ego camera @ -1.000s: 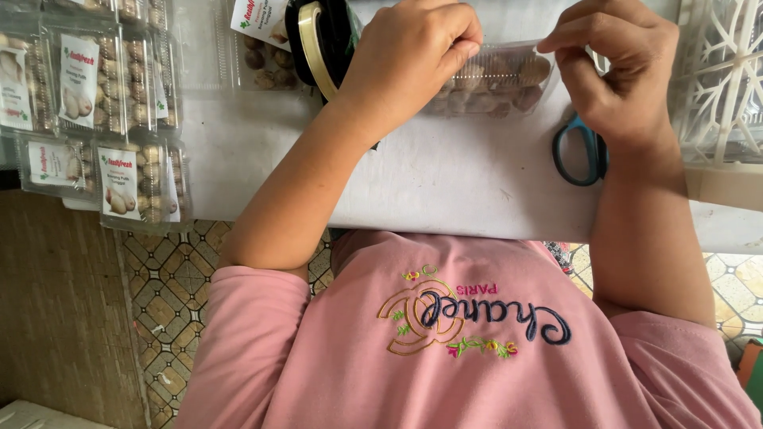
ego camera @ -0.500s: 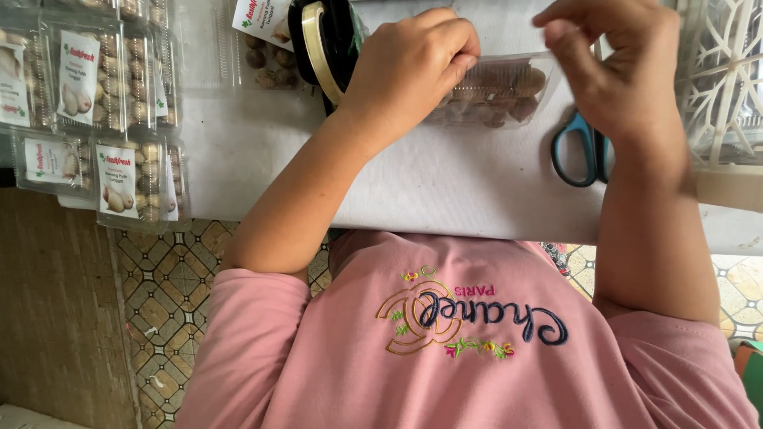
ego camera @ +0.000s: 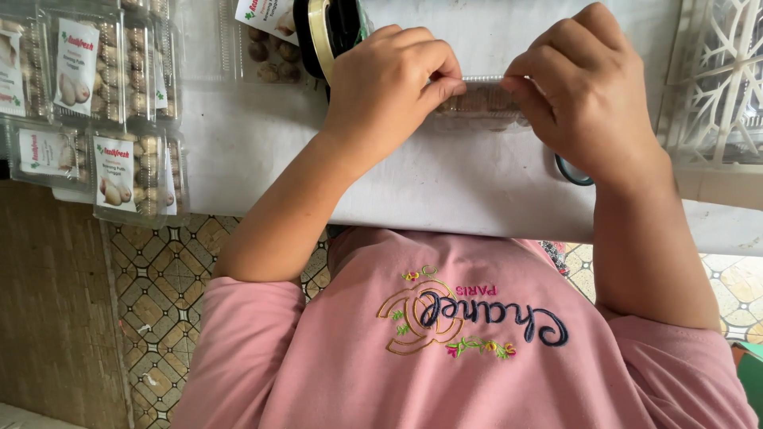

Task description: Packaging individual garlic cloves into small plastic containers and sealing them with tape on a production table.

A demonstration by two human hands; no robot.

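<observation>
While the left hand (ego camera: 393,87) and right hand (ego camera: 576,83) both pinch the top edge of a clear plastic box (ego camera: 481,107) of brown nuts, it sits between them on the white desk (ego camera: 445,187). Tape roll (ego camera: 322,36) just behind the left hand, labelled packs (ego camera: 119,171) stacked off left.

**Clear packs and labels on the bench**

A clear plastic clamshell pack (ego camera: 481,103) of small brown round items is held at both ends between the left hand (ego camera: 389,87) and right hand (ego camera: 584,91). Stacked clear packs (ego camera: 95,111) with white labels (ego camera: 77,65) carrying red and green print are seen at the bench's (ego camera: 445,187) left edge. Another labelled pack (ego camera: 266,36) is seen at top centre, its label partly cut off.
</observation>
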